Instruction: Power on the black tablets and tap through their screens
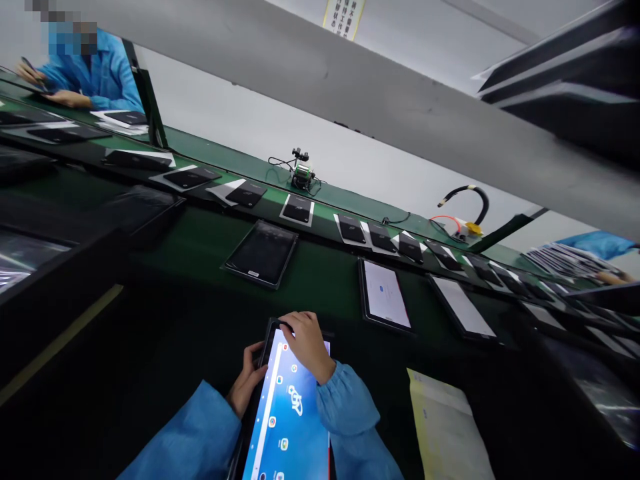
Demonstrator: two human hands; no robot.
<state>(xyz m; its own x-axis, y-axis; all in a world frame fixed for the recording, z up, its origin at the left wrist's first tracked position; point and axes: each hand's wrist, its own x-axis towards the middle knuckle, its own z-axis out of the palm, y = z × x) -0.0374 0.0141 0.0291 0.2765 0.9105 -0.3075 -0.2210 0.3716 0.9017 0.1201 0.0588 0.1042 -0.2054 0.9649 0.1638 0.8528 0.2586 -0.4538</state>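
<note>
My hands hold a tablet (287,407) with a lit screen of app icons, tilted up towards me. My left hand (247,379) grips its left edge, and my right hand (307,345) curls over its top edge and corner. Blue sleeves with gathered cuffs cover both forearms. Beyond the hands, a dark-screened tablet (261,253) and a lit white-screened tablet (384,295) lie apart on a green conveyor belt (320,280). My hands touch neither of them.
Several small dark tablets on white sheets (298,209) line the belt's far side. A co-worker in blue (95,73) sits at the upper left, and another person's hand (613,277) shows far right. A pale paper sheet (445,427) lies at lower right, under a grey overhead beam (350,87).
</note>
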